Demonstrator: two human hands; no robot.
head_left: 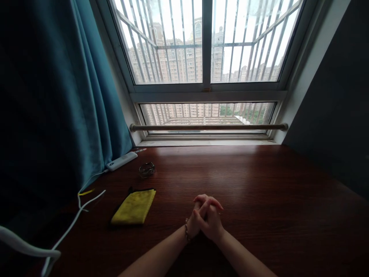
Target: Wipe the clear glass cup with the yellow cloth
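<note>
Both hands rest clasped together on the dark reddish-brown wooden bench (259,184), near its front edge and about midway across. The left hand (196,223) and the right hand (211,221) have their fingers interlaced, so each grip is pressed closed around the other hand and holds no object. A thin beaded bracelet (186,231) circles the left wrist. The nearest thing is a folded yellow microfibre cloth (134,207) with a dark edge, lying flat on the bench to the left of the hands and apart from them. Farther back sits a small clear glass ashtray-like dish (147,169), and just beyond it a white oblong power strip (121,161) lies beside the teal curtain (57,107), its white cable (72,223) trailing forward along the left side of the bench.
</note>
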